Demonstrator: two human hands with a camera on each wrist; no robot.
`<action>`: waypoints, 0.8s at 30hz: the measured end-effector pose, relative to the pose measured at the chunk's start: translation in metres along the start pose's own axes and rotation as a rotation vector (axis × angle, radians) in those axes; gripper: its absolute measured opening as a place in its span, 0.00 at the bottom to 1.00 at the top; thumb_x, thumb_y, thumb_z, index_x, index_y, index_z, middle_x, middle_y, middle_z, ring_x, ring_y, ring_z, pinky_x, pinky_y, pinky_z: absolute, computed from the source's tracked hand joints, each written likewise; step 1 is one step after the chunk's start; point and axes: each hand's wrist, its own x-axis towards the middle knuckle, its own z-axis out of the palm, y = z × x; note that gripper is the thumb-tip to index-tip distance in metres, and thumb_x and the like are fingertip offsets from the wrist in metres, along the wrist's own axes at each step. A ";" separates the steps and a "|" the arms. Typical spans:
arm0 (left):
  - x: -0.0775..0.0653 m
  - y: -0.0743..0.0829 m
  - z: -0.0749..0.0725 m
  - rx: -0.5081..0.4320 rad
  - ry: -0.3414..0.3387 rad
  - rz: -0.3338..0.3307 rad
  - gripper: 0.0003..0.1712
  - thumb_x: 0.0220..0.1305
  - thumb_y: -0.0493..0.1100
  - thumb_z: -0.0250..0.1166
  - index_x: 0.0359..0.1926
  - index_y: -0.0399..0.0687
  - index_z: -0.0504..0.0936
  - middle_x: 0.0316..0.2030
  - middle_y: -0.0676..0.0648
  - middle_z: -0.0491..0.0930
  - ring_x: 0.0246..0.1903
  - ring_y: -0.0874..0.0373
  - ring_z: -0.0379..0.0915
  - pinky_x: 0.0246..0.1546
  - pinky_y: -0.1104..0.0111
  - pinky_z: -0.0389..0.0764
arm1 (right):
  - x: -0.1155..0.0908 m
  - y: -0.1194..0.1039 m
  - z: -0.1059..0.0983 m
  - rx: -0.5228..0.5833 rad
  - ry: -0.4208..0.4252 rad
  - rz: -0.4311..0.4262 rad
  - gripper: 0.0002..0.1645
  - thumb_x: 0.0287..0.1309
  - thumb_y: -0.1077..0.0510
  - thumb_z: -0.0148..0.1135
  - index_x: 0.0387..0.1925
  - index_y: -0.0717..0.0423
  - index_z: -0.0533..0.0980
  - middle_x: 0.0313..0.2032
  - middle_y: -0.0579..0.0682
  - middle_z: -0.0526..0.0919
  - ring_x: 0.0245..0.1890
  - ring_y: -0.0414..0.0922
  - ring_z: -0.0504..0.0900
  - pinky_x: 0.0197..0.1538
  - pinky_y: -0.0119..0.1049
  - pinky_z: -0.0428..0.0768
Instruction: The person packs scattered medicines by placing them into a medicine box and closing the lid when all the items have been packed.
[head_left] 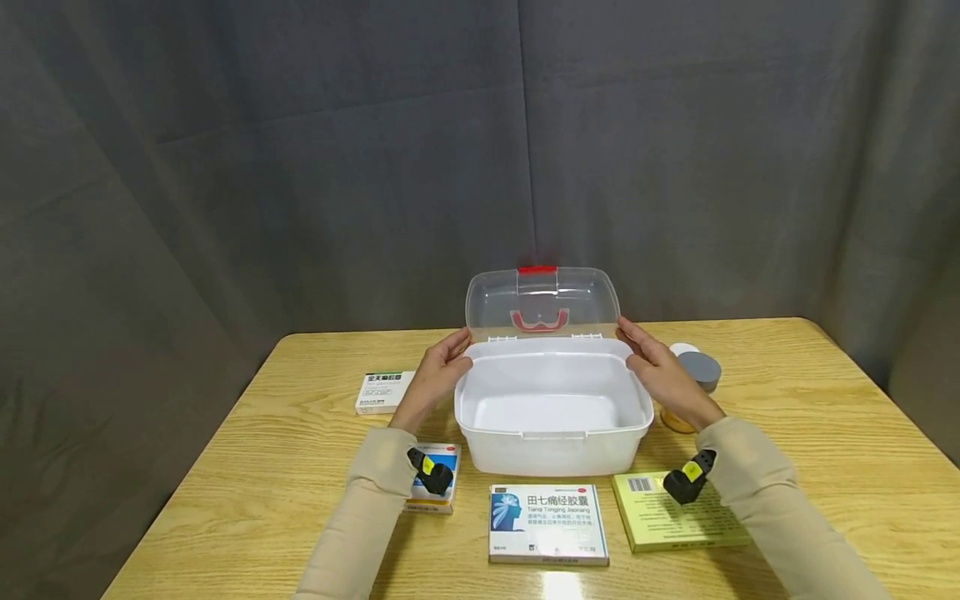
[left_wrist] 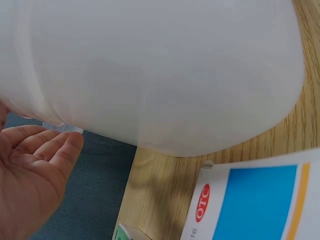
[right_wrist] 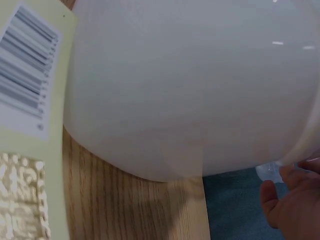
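A white plastic storage box (head_left: 555,455) stands with its clear lid (head_left: 588,292) raised at the back; the lid has a red latch and a red handle. My left hand (head_left: 438,371) is at the box's back left corner, its fairly straight fingers touching the lid's edge and its thumb by the rim. At the back right corner, my right hand (head_left: 663,377) touches the other side of the lid with extended fingers. The inside of the box is bare. In the left wrist view, the left hand (left_wrist: 37,172) shows its palm and straight fingers; the right wrist view cuts off part of the right hand (right_wrist: 300,202).
A blue-and-white medicine box (head_left: 444,454) and a white one (head_left: 382,393) lie left of the storage box. In front are a white medicine box (head_left: 550,529) and a yellow-green box (head_left: 675,533). A grey-capped container (head_left: 702,369) stands behind my right wrist. A dark curtain (head_left: 375,167) hangs behind the table.
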 end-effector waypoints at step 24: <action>-0.007 0.007 -0.001 0.067 0.003 0.022 0.32 0.66 0.29 0.51 0.70 0.31 0.58 0.67 0.34 0.62 0.66 0.46 0.59 0.62 0.60 0.67 | 0.000 0.000 0.002 -0.022 0.012 0.008 0.35 0.71 0.69 0.38 0.75 0.64 0.42 0.73 0.65 0.47 0.72 0.58 0.47 0.69 0.56 0.51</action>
